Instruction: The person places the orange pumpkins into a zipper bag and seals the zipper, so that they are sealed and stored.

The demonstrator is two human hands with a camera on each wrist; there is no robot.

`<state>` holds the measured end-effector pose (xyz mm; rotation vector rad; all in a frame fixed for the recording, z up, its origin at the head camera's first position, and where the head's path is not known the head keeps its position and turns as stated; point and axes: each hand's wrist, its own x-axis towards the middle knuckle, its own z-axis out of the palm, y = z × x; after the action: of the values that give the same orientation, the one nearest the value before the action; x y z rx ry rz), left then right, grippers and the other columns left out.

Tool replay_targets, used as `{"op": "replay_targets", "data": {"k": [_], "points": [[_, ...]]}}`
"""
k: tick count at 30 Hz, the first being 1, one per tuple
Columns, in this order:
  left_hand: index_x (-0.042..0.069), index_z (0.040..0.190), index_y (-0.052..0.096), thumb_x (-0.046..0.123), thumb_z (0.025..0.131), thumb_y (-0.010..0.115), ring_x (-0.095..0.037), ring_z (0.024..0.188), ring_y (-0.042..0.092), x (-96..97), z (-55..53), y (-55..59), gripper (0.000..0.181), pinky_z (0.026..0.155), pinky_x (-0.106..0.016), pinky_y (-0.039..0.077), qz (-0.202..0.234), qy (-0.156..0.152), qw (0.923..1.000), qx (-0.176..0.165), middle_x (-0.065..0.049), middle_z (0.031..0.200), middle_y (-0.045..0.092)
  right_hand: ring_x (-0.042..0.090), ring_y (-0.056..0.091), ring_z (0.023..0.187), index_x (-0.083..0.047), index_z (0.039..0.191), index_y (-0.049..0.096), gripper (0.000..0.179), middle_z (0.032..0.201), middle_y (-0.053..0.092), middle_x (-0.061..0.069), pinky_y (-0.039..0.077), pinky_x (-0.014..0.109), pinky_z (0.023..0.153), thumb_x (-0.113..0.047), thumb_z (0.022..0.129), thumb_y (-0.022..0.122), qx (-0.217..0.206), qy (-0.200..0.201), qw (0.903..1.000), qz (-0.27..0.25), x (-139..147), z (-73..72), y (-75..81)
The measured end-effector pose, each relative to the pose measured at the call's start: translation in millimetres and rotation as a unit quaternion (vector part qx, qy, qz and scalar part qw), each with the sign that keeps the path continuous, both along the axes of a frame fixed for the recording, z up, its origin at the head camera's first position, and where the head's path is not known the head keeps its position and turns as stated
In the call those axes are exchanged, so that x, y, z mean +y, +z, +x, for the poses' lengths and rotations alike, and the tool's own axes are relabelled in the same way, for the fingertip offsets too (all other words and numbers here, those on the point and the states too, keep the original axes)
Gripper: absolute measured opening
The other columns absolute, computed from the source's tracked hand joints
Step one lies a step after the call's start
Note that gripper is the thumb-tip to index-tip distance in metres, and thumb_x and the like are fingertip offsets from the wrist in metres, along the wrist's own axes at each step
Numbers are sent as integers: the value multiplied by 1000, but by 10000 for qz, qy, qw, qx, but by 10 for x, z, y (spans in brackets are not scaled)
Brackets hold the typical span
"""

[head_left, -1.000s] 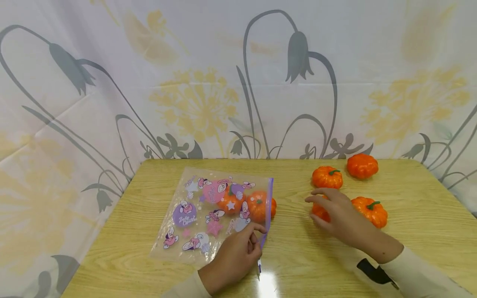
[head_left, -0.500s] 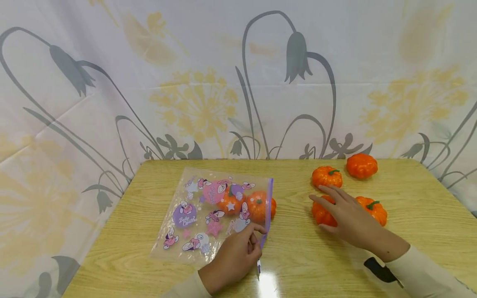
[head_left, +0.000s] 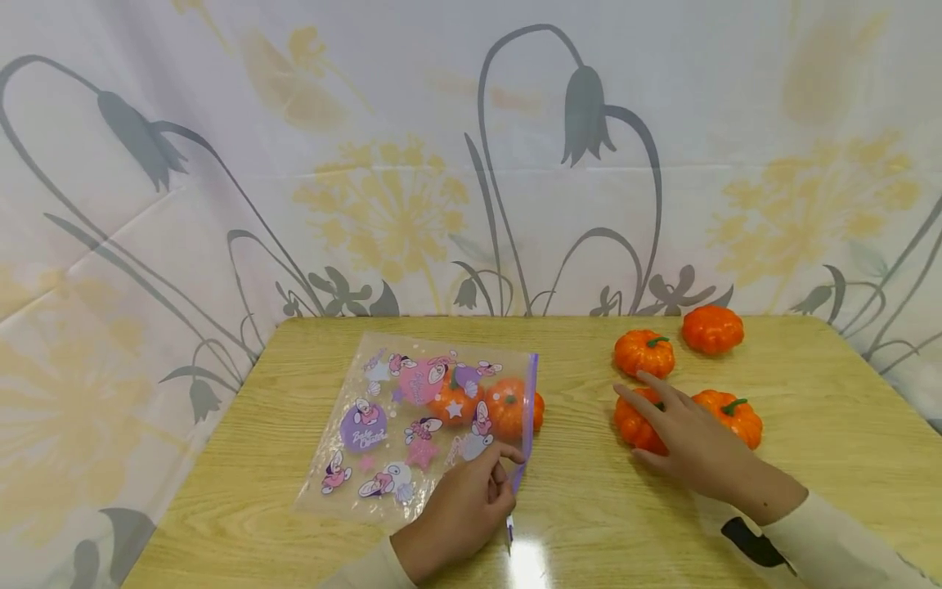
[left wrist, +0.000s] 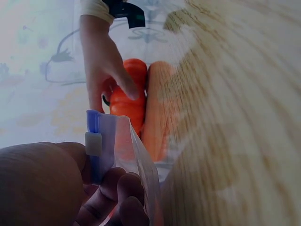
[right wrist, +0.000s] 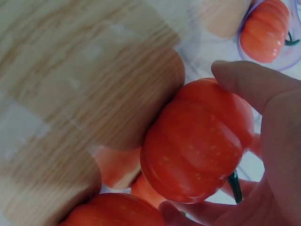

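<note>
My left hand (head_left: 464,503) pinches the purple zip edge of a clear printed zip bag (head_left: 368,425), which lies on the table at left centre. Inside it are two small orange pumpkins, one (head_left: 449,401) deeper in and one (head_left: 508,409) at the mouth, partly past the purple strip. In the left wrist view, a white slider (left wrist: 93,143) sits on the strip above my fingers. My right hand (head_left: 695,442) is spread over another small pumpkin (right wrist: 197,141), thumb at one edge and fingers by its green stem. The palm hides part of that pumpkin in the head view.
Around my right hand stand more pumpkins: one (head_left: 643,354) just behind, one (head_left: 712,330) at the far edge, and one (head_left: 736,421) to the right. A floral cloth (head_left: 471,164) hangs behind the wooden table (head_left: 243,491).
My right hand has shifted slightly right and spread its thumb and index finger wider, so more of the pumpkin beneath shows. The left hand and bag have stayed still.
</note>
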<state>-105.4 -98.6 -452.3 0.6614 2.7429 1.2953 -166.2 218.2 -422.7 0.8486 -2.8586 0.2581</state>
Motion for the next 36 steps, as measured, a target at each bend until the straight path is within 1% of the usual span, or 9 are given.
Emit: {"op": "replay_targets", "data": {"k": [5, 11, 13, 17, 21, 25, 30, 33, 36], "points": [[16, 119, 60, 5, 89, 60, 7, 57, 43, -2, -8, -1, 32, 52, -14, 42, 20, -8, 10000, 72, 15, 75, 53, 51, 57, 114, -10, 152, 36, 88, 146, 40, 26, 52, 63, 87, -28, 81, 83, -46, -34, 9998, -175, -5, -6, -20], [15, 118, 60, 4, 88, 60, 7, 57, 41, -1, -6, -3, 32, 52, -14, 41, 26, -5, 9999, 109, 15, 74, 52, 45, 60, 112, -10, 143, 50, 75, 136, 50, 24, 53, 60, 88, -32, 80, 83, 97, 4, 9999, -93, -18, -7, -13], [15, 118, 60, 4, 88, 60, 7, 57, 41, -1, -7, -3, 32, 52, -14, 41, 25, -5, 9999, 109, 15, 74, 52, 43, 60, 110, -9, 140, 54, 71, 133, 52, 23, 54, 58, 86, -33, 80, 83, 136, 16, 9999, -97, -27, -4, -12], [16, 118, 60, 4, 88, 60, 7, 57, 42, -1, -12, -1, 32, 52, -14, 42, 34, -8, 9999, 115, 15, 74, 52, 40, 61, 111, -10, 141, 52, 74, 132, 53, 20, 55, 56, 87, -34, 79, 84, 107, -23, 9998, -183, -52, -14, -1], [16, 118, 60, 4, 88, 60, 7, 57, 43, -1, -9, -1, 32, 52, -14, 42, 37, -8, 10000, 72, 15, 74, 52, 38, 60, 113, -10, 145, 47, 83, 133, 54, 19, 55, 54, 88, -38, 76, 86, -104, -70, 9995, -275, -75, -26, 2], [16, 119, 60, 4, 88, 60, 7, 57, 43, 2, -6, 4, 33, 52, -14, 42, 50, -33, 10000, 45, 15, 74, 53, 37, 60, 113, -11, 145, 46, 89, 134, 53, 19, 55, 54, 88, -37, 72, 89, -333, -133, 9980, -517, -90, -21, 2], [16, 119, 60, 4, 88, 60, 7, 57, 44, 8, -7, 10, 33, 52, -14, 42, 51, -44, 10000, 46, 15, 74, 53, 36, 63, 108, -8, 143, 45, 90, 133, 53, 22, 57, 52, 85, -36, 70, 90, -534, -202, 9951, -806, -130, -23, -21], [16, 118, 60, 4, 88, 60, 8, 57, 44, 8, -2, 8, 33, 51, -14, 42, 38, -23, 10000, 37, 15, 74, 53, 35, 65, 103, -6, 142, 45, 90, 132, 52, 25, 58, 51, 83, -36, 71, 90, -725, -275, 9919, -1004, -168, -27, -38], [16, 118, 60, 4, 88, 60, 8, 57, 43, 4, 0, 8, 32, 51, -14, 41, 28, -7, 10000, 66, 15, 74, 53, 40, 63, 109, -2, 143, 42, 92, 135, 50, 28, 55, 54, 88, -35, 72, 89, -914, -385, 9877, -1205, -209, -33, -42]]}}
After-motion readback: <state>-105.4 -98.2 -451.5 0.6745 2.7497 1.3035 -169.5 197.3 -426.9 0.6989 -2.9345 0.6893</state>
